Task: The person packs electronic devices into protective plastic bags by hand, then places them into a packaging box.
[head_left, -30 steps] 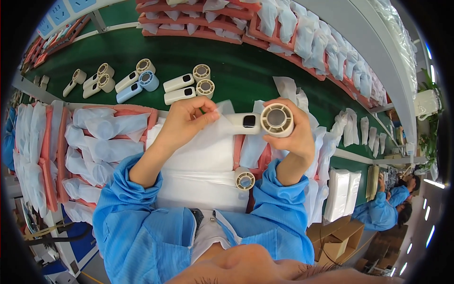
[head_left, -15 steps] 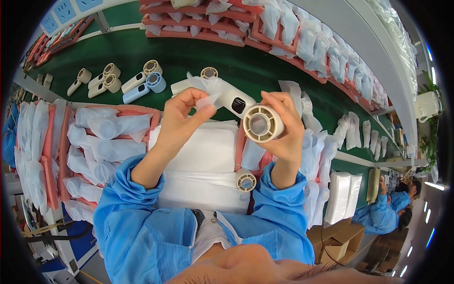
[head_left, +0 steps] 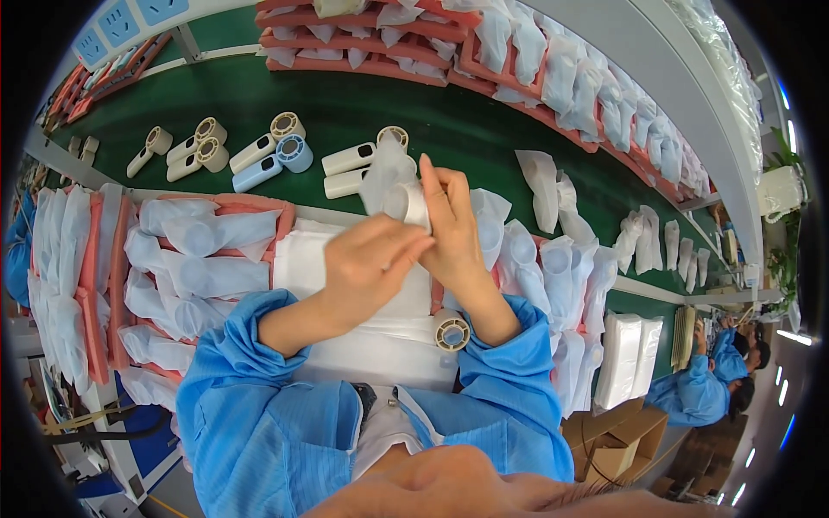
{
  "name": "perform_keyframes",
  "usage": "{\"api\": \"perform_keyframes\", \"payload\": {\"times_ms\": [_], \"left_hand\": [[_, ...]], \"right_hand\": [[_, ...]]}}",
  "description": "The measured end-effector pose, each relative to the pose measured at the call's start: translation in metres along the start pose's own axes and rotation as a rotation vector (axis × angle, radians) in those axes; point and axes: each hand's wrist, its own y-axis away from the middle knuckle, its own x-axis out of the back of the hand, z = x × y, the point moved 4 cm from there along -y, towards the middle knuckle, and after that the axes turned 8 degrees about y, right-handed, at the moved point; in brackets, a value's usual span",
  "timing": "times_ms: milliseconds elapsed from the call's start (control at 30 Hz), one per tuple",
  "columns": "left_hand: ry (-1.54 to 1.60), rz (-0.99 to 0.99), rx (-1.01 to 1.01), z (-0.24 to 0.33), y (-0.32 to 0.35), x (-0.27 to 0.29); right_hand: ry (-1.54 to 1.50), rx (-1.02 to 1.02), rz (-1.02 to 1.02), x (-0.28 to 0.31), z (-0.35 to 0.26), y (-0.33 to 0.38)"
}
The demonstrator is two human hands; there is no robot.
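Left hand (head_left: 367,263): fingers pinched on the lower edge of a translucent bag (head_left: 386,177). Right hand (head_left: 453,233): fingers wrapped round a white handheld fan (head_left: 406,203), half inside that bag, held above the white pad (head_left: 298,259). Loose round part (head_left: 452,331) by right wrist. More fans (head_left: 259,155) on the green desk (head_left: 363,108) beyond.

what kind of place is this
Most likely a factory packing line. A green conveyor belt carries handheld fans, trays of bagged units sit beside it, and both hands, left hand and right hand, bag a white fan.
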Motion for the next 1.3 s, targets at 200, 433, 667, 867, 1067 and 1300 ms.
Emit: {"api": "perform_keyframes", "payload": {"times_ms": [200, 433, 667, 867, 1067, 1300], "left_hand": [[-0.062, -0.042, -0.155, -0.005, -0.001, -0.003], [-0.075, 0.020, 0.029, -0.028, -0.024, 0.018], [0.463, -0.156, -0.030, -0.032, -0.036, 0.043], [0.209, 0.172, 0.115, -0.028, -0.027, 0.047], [-0.030, 0.094, -0.162, -0.011, -0.025, 0.036], [0.086, 0.258, 0.111, -0.049, -0.029, 0.054]], "right_hand": [[-0.085, -0.165, 0.196, 0.009, 0.025, -0.004], [-0.677, -0.253, 0.106, 0.001, 0.010, 0.003], [-0.324, 0.009, -0.104, 0.008, 0.004, -0.009], [0.125, -0.059, -0.090, 0.006, 0.015, 0.004], [0.207, -0.077, -0.009, 0.002, 0.004, 0.006], [-0.416, -0.326, -0.432, 0.009, 0.013, 0.008]]}}
